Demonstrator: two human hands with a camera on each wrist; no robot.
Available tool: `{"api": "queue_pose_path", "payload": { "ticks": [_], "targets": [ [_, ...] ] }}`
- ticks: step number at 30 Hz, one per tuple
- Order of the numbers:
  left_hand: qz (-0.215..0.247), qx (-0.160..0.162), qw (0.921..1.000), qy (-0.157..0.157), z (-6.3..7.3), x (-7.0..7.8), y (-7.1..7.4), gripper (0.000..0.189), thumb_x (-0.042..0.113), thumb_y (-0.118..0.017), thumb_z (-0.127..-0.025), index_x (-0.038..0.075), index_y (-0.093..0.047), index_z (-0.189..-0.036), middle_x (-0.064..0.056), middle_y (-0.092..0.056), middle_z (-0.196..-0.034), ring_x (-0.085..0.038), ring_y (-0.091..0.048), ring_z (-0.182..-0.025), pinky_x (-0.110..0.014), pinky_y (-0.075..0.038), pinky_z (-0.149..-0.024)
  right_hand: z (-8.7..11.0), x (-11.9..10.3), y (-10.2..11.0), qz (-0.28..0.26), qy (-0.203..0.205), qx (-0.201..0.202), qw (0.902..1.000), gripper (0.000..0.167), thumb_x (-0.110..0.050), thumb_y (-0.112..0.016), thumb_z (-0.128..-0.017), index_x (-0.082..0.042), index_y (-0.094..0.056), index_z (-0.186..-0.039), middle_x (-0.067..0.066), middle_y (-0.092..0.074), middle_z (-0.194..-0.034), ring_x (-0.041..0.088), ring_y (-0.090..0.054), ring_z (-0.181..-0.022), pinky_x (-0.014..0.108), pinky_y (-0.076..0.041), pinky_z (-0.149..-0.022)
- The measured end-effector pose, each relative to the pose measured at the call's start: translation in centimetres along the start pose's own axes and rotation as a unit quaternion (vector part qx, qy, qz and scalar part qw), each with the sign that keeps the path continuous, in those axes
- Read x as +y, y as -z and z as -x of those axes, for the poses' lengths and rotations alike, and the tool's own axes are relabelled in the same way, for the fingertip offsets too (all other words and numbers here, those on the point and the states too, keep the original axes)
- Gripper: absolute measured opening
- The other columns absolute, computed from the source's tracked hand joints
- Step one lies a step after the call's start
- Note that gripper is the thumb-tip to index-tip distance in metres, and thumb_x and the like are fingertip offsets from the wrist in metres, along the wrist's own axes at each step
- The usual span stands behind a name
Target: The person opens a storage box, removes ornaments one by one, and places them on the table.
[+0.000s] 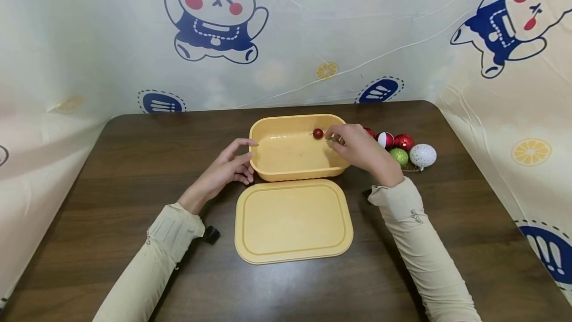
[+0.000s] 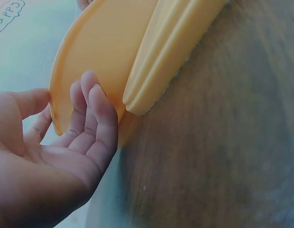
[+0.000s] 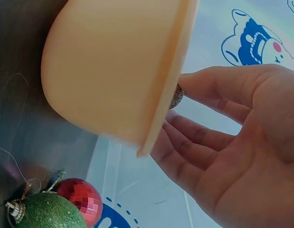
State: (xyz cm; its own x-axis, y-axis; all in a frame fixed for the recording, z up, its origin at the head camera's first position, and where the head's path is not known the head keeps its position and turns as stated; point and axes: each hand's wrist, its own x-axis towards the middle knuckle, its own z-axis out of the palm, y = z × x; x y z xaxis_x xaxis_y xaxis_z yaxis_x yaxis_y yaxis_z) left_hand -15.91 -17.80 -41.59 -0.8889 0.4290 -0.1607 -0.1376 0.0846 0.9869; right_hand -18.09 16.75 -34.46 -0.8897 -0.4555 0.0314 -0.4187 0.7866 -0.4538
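A yellow plastic box [image 1: 286, 163] stands uncovered on the table. My left hand [image 1: 228, 165] steadies it at the left end, thumb and index finger at the rim and the other fingers loosely curled outside; the left wrist view shows this hand [image 2: 66, 147] close up. Over the right end of the box, my right hand [image 1: 359, 145] pinches a small glittery ball ornament [image 3: 177, 97], mostly hidden by the rim in the right wrist view. A small red ball ornament [image 1: 318, 133] lies inside the box.
The flat yellow lid [image 1: 295, 222] lies in front of the box. To the right sit several ornaments, among them a white ball [image 1: 422, 155], a green ball [image 1: 398, 157] and a red ball [image 1: 404, 142]. A printed cloth [image 1: 295, 29] hangs behind the table.
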Motion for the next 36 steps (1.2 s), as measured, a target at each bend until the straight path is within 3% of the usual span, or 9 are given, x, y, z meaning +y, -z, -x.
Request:
{"api": "queue_pose_path", "payload": {
  "ticks": [12,19,27,36],
  "targets": [
    [0.000,-0.001,1.0000,-0.001,0.0,-0.1,-0.1,0.039,0.033,-0.053,-0.105,0.023,-0.042,-0.141,-0.017,-0.059,-0.088,-0.028,-0.065,-0.070,-0.039,-0.059,-0.066,0.9,0.0,1.5,-0.022,-0.042,0.016,0.9987,0.026,-0.001,-0.068,-0.089,-0.005,-0.069,-0.114,0.011,-0.067,-0.101,0.025,-0.060,-0.087,0.038,-0.057,-0.075],
    [-0.001,-0.001,1.0000,-0.002,-0.1,-0.3,-0.2,0.039,0.033,-0.053,-0.105,0.023,-0.042,-0.141,-0.018,-0.058,-0.089,-0.028,-0.065,-0.071,-0.039,-0.059,-0.066,1.4,0.5,2.3,-0.009,-0.039,0.031,0.9987,0.026,-0.001,-0.064,-0.092,-0.004,-0.065,-0.118,0.012,-0.064,-0.097,0.025,-0.057,-0.084,0.037,-0.052,-0.072],
    [0.001,0.000,1.0000,0.000,-0.3,-0.2,-0.1,0.039,0.033,-0.053,-0.105,0.024,-0.042,-0.141,-0.017,-0.058,-0.088,-0.026,-0.065,-0.070,-0.039,-0.059,-0.067,1.7,0.6,3.0,-0.015,-0.033,0.041,0.9985,0.026,-0.008,-0.066,-0.095,-0.003,-0.063,-0.120,0.013,-0.068,-0.105,0.024,-0.064,-0.090,0.042,-0.057,-0.078],
    [-0.007,-0.003,1.0000,0.003,-0.1,0.0,0.1,0.042,0.035,-0.052,-0.105,0.023,-0.040,-0.143,-0.018,-0.057,-0.090,-0.026,-0.065,-0.072,-0.038,-0.059,-0.067,3.7,1.3,3.4,-0.023,-0.024,0.038,0.9987,0.025,-0.012,-0.068,-0.095,-0.003,-0.064,-0.118,0.010,-0.069,-0.098,0.022,-0.063,-0.084,0.040,-0.056,-0.076]
  ]
}}
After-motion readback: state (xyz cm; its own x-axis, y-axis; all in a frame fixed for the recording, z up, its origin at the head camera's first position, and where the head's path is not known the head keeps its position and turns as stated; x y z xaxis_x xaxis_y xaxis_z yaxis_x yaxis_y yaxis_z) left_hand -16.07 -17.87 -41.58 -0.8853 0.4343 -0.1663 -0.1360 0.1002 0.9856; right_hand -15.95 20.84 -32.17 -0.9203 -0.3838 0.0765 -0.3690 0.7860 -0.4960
